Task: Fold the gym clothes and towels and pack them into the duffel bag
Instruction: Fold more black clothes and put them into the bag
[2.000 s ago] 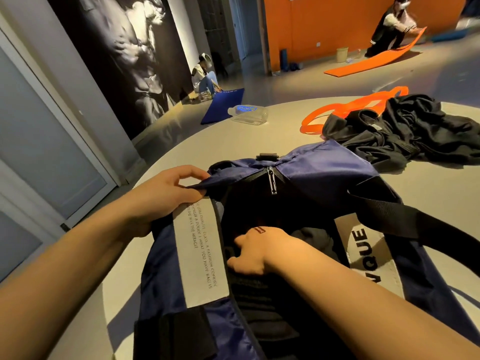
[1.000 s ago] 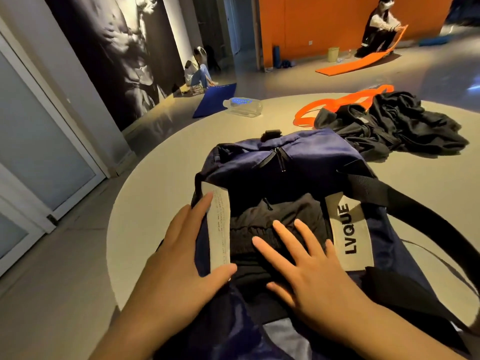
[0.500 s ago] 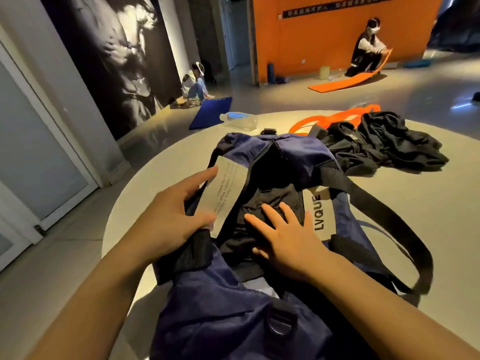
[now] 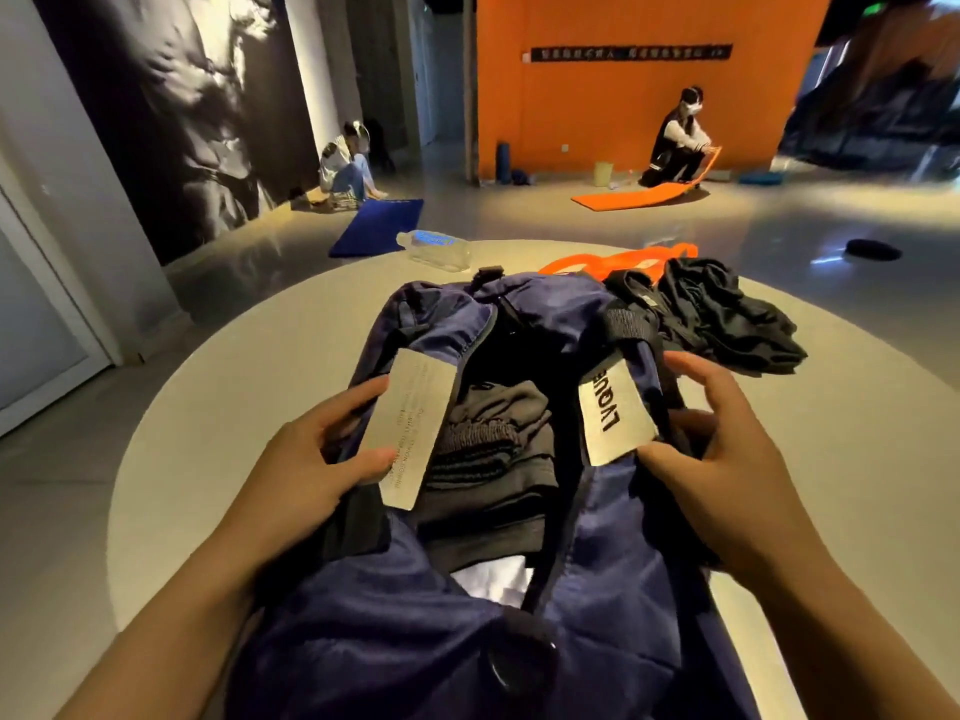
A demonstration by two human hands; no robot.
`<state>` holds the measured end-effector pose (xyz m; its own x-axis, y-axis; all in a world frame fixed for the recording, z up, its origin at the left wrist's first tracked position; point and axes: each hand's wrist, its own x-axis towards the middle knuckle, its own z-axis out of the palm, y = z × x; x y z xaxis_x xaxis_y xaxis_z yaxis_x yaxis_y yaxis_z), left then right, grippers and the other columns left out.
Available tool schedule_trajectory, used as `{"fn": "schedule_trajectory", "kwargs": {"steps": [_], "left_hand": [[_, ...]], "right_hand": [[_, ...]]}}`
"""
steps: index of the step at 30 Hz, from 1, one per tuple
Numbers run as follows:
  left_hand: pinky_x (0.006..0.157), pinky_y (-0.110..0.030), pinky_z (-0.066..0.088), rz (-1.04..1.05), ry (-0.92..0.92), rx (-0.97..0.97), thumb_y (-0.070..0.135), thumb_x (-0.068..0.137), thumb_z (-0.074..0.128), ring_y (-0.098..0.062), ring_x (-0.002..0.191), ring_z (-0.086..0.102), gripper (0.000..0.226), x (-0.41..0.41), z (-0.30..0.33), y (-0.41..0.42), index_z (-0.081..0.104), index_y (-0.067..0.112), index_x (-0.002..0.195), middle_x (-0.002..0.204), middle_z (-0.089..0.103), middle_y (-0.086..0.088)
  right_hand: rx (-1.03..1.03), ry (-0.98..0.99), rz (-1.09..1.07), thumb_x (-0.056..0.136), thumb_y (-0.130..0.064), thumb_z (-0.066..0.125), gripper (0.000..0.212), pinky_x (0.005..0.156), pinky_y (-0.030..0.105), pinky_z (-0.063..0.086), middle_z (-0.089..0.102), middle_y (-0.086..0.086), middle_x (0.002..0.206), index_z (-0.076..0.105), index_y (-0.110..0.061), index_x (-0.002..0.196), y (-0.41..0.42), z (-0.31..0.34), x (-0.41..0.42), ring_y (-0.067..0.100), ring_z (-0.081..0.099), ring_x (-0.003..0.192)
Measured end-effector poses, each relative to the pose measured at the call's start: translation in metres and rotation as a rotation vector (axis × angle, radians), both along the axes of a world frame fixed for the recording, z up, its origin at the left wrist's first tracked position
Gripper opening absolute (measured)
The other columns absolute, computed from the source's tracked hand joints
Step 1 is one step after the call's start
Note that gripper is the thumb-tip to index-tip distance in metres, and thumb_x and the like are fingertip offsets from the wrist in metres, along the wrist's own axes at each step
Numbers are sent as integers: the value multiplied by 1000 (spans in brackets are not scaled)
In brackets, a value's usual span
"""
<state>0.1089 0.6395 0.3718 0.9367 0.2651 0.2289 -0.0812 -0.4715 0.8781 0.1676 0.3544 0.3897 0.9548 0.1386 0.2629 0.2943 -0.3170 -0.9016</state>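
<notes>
Across the frame's middle I saw the pale round tabletop [image 4: 234,387] carrying the navy duffel bag [image 4: 613,553], its mouth spread wide at centre. My left hand [image 4: 306,465] and right hand [image 4: 727,459] each gripped a side of the opening. Dark folded clothes [image 4: 488,459] lay inside; loose black clothes [image 4: 727,314] sat upper right.

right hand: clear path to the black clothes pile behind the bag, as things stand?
Probably yes. The right hand grips the duffel bag edge beside the black clothes pile, with only bare table and the bag's strap between. It must let go first.
</notes>
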Motion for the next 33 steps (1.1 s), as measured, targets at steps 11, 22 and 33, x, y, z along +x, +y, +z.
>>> {"fn": "schedule_trajectory", "kwargs": {"steps": [11,22,33], "left_hand": [[91,8,21,-111,86,307,63,86,38,37,114,21,44,-46,-43,-42,27,67,129,119,27,62],[112,-21,14,-38,65,644,77,87,29,1,138,26,80,-59,-82,-15,21,31,152,153,31,17],[111,-9,0,81,54,740,84,81,16,22,132,2,70,10,-86,108,6,56,144,147,9,33]], "right_hand": [[-668,-40,139,94,-42,52,66,88,21,44,48,-21,128,10,-51,145,28,-64,-44,1,53,111],[-892,-354,-36,82,-54,40,68,56,22,32,51,-3,82,43,-24,142,69,-105,-32,15,50,66],[-772,-238,233,94,-54,35,70,91,37,36,43,6,124,-3,-36,151,183,-93,49,26,40,110]]}}
